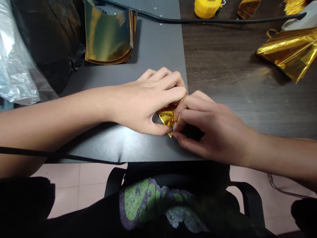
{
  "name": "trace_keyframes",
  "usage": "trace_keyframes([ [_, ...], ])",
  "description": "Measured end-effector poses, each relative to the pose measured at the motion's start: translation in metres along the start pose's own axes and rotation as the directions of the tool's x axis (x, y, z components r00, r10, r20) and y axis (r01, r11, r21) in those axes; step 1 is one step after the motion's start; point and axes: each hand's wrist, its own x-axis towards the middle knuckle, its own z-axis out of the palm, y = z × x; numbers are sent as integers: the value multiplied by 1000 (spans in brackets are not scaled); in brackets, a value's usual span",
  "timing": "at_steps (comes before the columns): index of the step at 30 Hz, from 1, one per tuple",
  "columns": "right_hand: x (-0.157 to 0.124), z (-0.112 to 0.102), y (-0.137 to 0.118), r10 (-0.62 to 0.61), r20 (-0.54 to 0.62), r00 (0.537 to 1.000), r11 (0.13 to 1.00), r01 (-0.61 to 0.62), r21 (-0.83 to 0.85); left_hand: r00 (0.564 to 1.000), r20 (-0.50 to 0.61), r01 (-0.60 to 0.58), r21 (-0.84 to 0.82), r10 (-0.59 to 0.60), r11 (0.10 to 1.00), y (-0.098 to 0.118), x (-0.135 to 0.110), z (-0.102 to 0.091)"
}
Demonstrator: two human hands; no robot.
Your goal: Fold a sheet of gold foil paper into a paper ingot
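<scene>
printed shirt (148,205) below, gold foil (166,115) pinched near the desk's (138,145) front edge

left hand (146,102) grips the gold foil from its left, right hand (210,132) from its right, fingertips touching. the foil's long axis runs far-to-near; both hands are equally close.

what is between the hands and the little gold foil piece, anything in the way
Nothing visible does. The left hand and the right hand both pinch the gold foil piece directly, just above the grey tabletop.

Dim overhead light, foil glare, curved edges
</scene>
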Motion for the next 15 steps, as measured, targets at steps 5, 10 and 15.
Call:
trace_keyframes([
  [5, 1, -1, -1, 12, 10, 1000, 1000, -11, -7, 1000, 17, 9, 11, -9, 1000, 1, 0, -1],
  [10, 0, 0, 1, 8, 3, 1000, 1000, -8, 3, 1000, -11, 11, 8, -11, 1000, 3, -1, 0],
  [15, 1, 1, 6, 0, -29, 1000, 998, 2, 58, 1000, -24, -5, 17, 6, 1000, 5, -3, 2],
])
